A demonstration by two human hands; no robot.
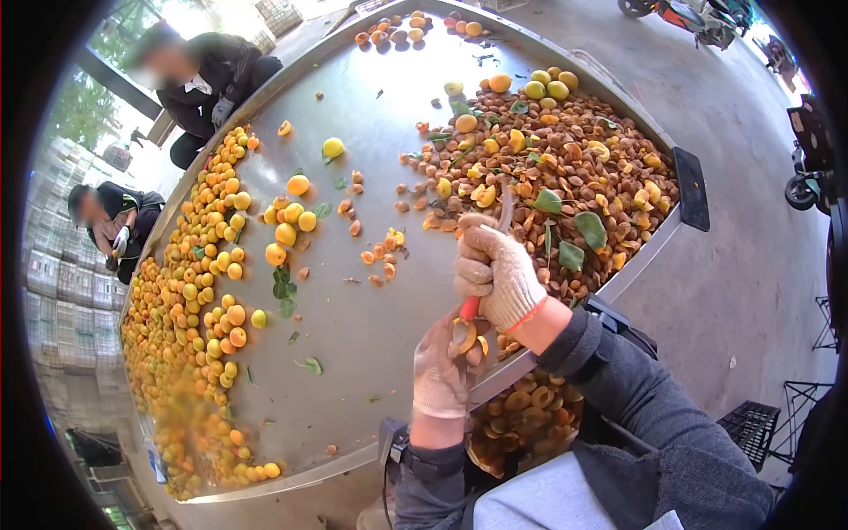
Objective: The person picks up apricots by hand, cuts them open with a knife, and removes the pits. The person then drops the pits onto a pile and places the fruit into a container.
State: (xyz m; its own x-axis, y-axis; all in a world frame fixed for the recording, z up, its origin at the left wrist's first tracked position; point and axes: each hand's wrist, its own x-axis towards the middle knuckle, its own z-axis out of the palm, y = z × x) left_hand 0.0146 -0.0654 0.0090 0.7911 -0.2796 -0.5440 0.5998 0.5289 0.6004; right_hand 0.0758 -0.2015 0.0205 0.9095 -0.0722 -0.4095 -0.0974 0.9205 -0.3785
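Note:
My left hand (442, 367), in a pale glove, is closed around a split apricot (463, 336) near the table's front edge. Just above it my right hand (502, 272), also gloved, grips a knife with a red handle (470, 307). The tool's curved metal end (506, 210) points up and away past my right fist. The red part meets the fruit between my two hands. Behind my right hand lies a big heap of brown pits (565, 159) with bits of orange flesh and green leaves.
Whole apricots (190, 291) cover the left side of the metal table (353, 353). A container of halved fruit (526, 415) is below the front edge. A phone (691, 189) lies on the right rim. Two people (199, 84) sit beyond the left edge.

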